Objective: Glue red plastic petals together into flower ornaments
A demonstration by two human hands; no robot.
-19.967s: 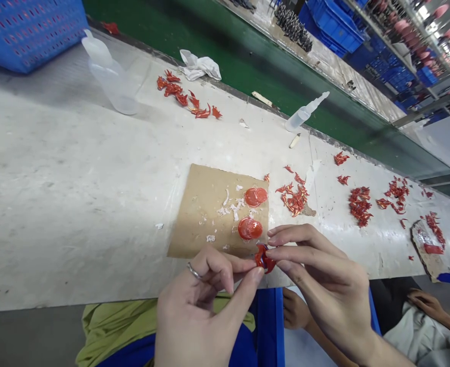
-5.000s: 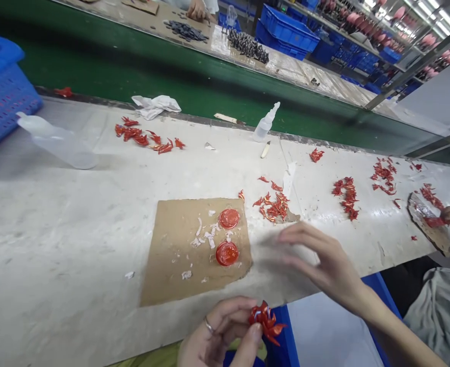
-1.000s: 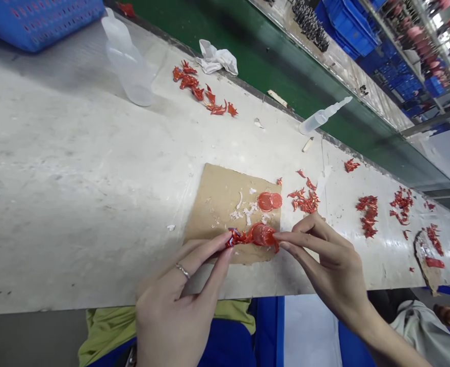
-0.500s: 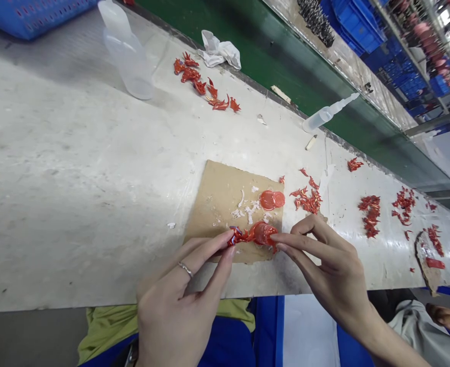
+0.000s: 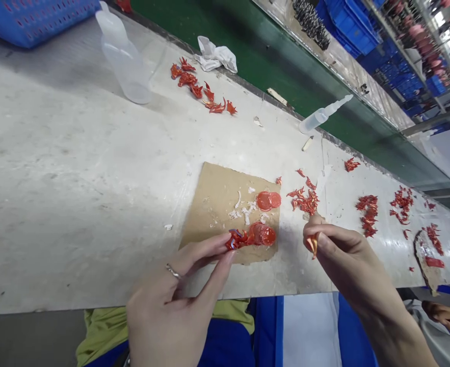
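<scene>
left hand (image 5: pixel 171 285) pinches a red plastic cluster (image 5: pixel 251 237) over the cardboard (image 5: pixel 209 204) near the tabletop (image 5: pixel 75 178) front edge, long axis lengthwise, disc end pointing right; right hand (image 5: pixel 347 260) grips a red shard (image 5: pixel 313 244).

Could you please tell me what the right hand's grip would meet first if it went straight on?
Probably the red translucent disc held in the left hand, ahead of the right hand, though depth is hard to judge.

No readable text or labels anywhere
</scene>
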